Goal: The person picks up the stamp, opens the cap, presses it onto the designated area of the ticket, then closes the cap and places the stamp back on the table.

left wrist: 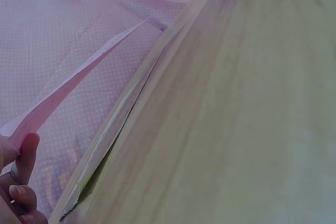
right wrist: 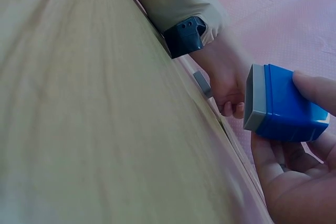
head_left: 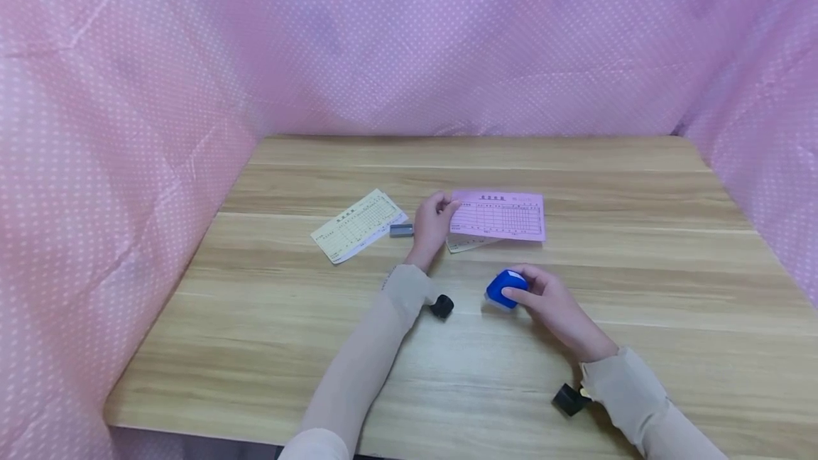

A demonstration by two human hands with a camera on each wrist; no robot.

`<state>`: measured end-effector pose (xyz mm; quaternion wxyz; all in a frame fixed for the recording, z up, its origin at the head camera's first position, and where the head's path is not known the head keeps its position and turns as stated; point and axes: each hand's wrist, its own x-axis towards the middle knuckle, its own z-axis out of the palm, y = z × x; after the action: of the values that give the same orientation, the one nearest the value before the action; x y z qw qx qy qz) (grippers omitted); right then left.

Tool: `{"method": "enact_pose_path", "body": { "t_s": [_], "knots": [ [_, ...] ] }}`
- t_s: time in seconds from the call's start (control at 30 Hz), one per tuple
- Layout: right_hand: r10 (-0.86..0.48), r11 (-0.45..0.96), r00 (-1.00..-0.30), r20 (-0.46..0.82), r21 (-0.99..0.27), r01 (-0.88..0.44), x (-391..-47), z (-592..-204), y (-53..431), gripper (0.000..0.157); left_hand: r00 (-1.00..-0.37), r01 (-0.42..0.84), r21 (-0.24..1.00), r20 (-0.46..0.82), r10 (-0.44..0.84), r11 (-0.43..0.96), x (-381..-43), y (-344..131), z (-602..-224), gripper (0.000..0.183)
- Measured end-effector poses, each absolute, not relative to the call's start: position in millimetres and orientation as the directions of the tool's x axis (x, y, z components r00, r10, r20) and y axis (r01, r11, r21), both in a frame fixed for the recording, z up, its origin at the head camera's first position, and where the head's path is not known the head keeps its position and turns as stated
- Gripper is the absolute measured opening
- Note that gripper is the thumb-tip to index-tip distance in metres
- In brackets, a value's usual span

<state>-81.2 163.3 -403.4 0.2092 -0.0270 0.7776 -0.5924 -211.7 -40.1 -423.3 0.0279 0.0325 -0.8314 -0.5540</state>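
My left hand (head_left: 433, 224) pinches the left edge of a pink printed form slip (head_left: 498, 216) between thumb and finger. In the left wrist view, the pink slip (left wrist: 79, 80) is raised off the table at a slant. Under it lie more slips, with a pale yellow-green corner (head_left: 465, 242) sticking out. My right hand (head_left: 554, 304) holds a blue stamp (head_left: 507, 288) between thumb and fingers, nearer the front than the pink slip. Seen from the right wrist, the stamp (right wrist: 294, 106) has a grey frame at its lower end.
A pale yellow form slip (head_left: 358, 224) lies at an angle on the left, over a white sheet. Between it and my left hand is a small grey rectangular piece (head_left: 401, 231). Pink dotted cloth (head_left: 447, 41) hangs behind and beside the wooden table (head_left: 255, 346).
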Motion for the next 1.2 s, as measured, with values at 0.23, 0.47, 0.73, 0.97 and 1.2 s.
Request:
{"method": "enact_pose_path", "body": {
  "t_s": [0.23, 0.47, 0.73, 0.97, 1.2],
  "knots": [
    [-0.291, 0.292, -0.909, -0.299, -0.932, 0.213, -82, -404, 163, 0.049, -0.997, 0.025, 0.937, 0.049, -0.061, 0.348, -206, -45, -426, 0.015],
    [-0.291, 0.295, -0.907, -0.305, -0.93, 0.219, -82, -404, 164, 0.049, -0.997, 0.058, 0.943, 0.073, -0.033, 0.329, -199, -54, -427, 0.016],
    [-0.287, 0.302, -0.908, -0.306, -0.928, 0.217, -82, -404, 163, 0.047, -0.998, 0.048, 0.943, 0.059, -0.025, 0.33, -188, -63, -426, 0.016],
    [-0.297, 0.284, -0.905, -0.304, -0.933, 0.22, -82, -404, 163, 0.048, -0.999, 0.035, 0.935, 0.038, -0.004, 0.354, -179, -72, -425, 0.017],
    [-0.287, 0.303, -0.906, -0.31, -0.927, 0.221, -82, -403, 162, 0.048, -0.999, 0.035, 0.94, 0.034, 0.01, 0.34, -169, -81, -424, 0.015]
  ]
}}
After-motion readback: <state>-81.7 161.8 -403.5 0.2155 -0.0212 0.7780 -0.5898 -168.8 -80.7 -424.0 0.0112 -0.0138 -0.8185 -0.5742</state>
